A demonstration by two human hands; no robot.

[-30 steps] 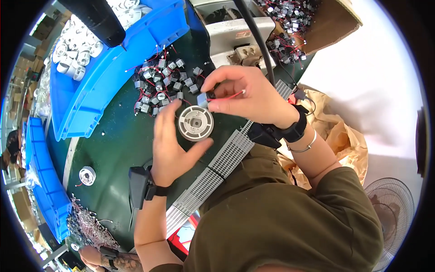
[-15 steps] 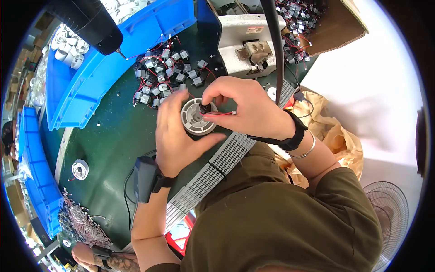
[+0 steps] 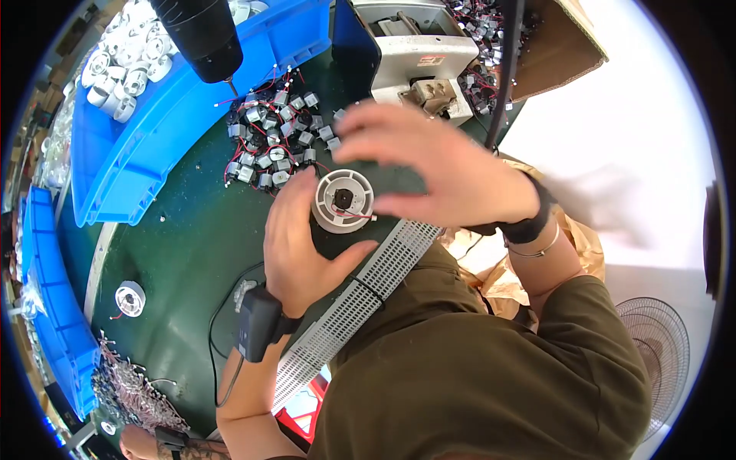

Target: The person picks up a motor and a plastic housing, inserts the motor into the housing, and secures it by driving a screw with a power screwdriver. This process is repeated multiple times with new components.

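Observation:
My left hand (image 3: 300, 244) grips a round white plastic housing (image 3: 343, 201) with a small dark motor seated in its centre and a red wire sticking out. My right hand (image 3: 437, 170) hovers just right of and above the housing, fingers spread, blurred by motion and holding nothing. A pile of small grey motors with red and black wires (image 3: 272, 142) lies on the green table (image 3: 188, 253) just beyond my left hand.
A blue bin (image 3: 165, 149) of white housings stands at the far left, a hanging black driver (image 3: 201, 34) above it. A grey machine (image 3: 414, 57) sits at the back. One white housing (image 3: 129, 298) lies alone at left. A white slotted strip (image 3: 360, 299) runs along the table edge.
My right hand has let go of the housing's centre and lifted away to the right with fingers apart. The motor now sits in the housing, which my left hand still holds.

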